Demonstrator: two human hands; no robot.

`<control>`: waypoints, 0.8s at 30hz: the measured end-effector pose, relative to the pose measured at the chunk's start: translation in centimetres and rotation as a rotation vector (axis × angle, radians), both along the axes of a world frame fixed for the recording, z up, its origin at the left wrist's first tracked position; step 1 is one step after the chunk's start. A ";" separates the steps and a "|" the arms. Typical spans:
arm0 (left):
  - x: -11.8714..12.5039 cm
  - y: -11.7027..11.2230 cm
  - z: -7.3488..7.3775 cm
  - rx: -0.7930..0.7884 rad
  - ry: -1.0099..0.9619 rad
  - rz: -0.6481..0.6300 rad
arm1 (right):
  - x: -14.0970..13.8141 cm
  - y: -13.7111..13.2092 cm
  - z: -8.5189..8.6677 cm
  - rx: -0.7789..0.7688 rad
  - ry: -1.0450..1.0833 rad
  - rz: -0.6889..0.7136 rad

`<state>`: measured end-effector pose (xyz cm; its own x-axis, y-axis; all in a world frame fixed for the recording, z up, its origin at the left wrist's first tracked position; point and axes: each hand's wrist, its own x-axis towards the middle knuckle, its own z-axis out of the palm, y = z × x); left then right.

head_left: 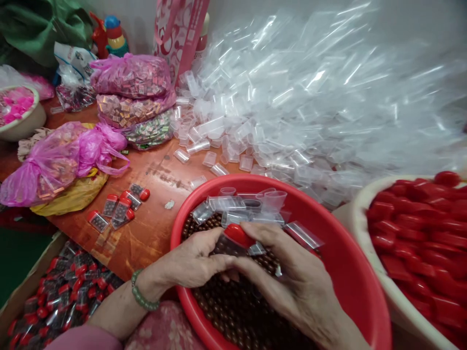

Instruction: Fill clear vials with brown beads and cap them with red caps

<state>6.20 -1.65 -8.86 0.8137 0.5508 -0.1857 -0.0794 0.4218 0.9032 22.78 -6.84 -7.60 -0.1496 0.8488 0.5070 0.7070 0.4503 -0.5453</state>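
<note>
Over a red plastic basin (368, 296), both hands meet at one small clear plastic container (230, 247) with dark contents. My left hand (186, 262), with a green beaded bracelet at the wrist, grips the container's body between thumb and fingers. My right hand (299, 277) has its fingertips at the red cap (239, 235) on the container's end. Its thumb reaches under toward my left thumb. Small brown balls (233, 311) fill the lower part of the basin. Several empty clear tubes (228, 203) lie on the balls at the far side.
A large heap of clear tubes (277, 107) covers the back right. Red caps (416, 233) fill a cream tub at right. Capped, filled containers (122, 209) lie on the table; more fill a box (73, 287) lower left. Pink bags (131, 78) stand at the back left.
</note>
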 end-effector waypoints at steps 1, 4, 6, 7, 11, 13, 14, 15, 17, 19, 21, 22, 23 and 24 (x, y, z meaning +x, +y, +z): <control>0.0 0.0 -0.2 -0.021 -0.018 0.006 | 0.1 0.0 -0.2 0.030 -0.111 0.010; 0.2 0.0 -0.6 -0.098 -0.044 0.015 | -0.2 0.3 -0.7 0.086 -0.358 -0.013; 0.3 0.0 -0.7 -0.076 -0.051 0.059 | -0.6 0.6 -1.1 0.125 -0.433 -0.037; 0.4 0.0 -0.7 -0.047 -0.056 0.080 | -0.8 0.7 -1.2 0.146 -0.452 -0.043; 0.6 0.0 -0.4 0.005 -0.070 0.082 | -1.1 1.0 -1.4 0.224 -0.461 -0.033; 0.6 0.1 -0.3 -0.009 -0.079 0.077 | -1.1 1.0 -1.3 0.239 -0.467 -0.029; 0.6 0.1 -0.2 -0.019 -0.084 0.077 | -1.1 1.0 -1.3 0.243 -0.472 -0.032; 0.5 0.1 -0.2 -0.034 -0.088 0.078 | -1.1 1.0 -1.3 0.245 -0.478 -0.033; 0.5 0.0 -0.2 -0.076 -0.089 0.074 | -1.1 0.9 -1.3 0.251 -0.480 -0.034; 0.5 0.0 -0.4 -0.116 -0.090 0.067 | -1.3 0.8 -1.4 0.251 -0.466 -0.043; 0.5 -0.1 -0.7 -0.142 -0.106 0.062 | -1.5 0.7 -1.5 0.249 -0.448 -0.057; 0.5 -0.1 -0.7 -0.154 -0.118 0.062 | -1.6 0.7 -1.5 0.248 -0.442 -0.063; 0.5 -0.1 -0.7 -0.166 -0.128 0.066 | -1.7 0.7 -1.4 0.249 -0.441 -0.069; 0.4 0.0 -0.7 -0.171 -0.130 0.075 | -1.8 0.7 -1.3 0.253 -0.443 -0.072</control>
<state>6.60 -1.69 -9.58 0.7946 0.5805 -0.1779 -0.2274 0.5563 0.7992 20.94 -6.12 -8.95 -0.3420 0.7240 0.5991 0.8796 0.4709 -0.0670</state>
